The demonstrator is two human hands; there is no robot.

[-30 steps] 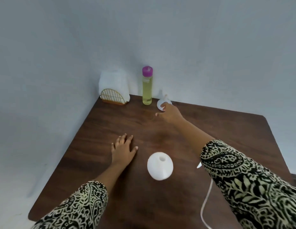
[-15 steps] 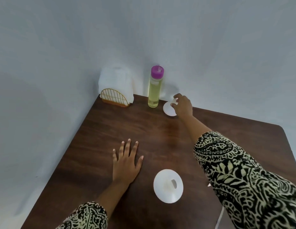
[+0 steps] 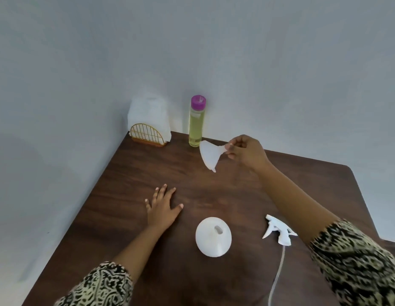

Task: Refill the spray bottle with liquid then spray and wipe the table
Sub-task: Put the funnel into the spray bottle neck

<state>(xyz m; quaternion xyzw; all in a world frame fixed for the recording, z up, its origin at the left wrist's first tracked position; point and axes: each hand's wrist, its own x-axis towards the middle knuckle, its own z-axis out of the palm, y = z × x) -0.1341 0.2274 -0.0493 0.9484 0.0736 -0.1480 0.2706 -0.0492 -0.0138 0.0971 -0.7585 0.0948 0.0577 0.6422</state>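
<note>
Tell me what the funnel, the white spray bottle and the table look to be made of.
The funnel: probably thin plastic, milky and slightly translucent. The spray bottle: opaque white plastic by the look, matte, no glare. The table: dark brown wood or wood-look laminate; grain streaks show, with a soft sheen, but which cannot be told.

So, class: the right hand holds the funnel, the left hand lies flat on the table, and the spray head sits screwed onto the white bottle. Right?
No: the head view shows the spray head lying on the table beside the open white bottle. The right hand holds the funnel; the left hand lies flat.
</note>
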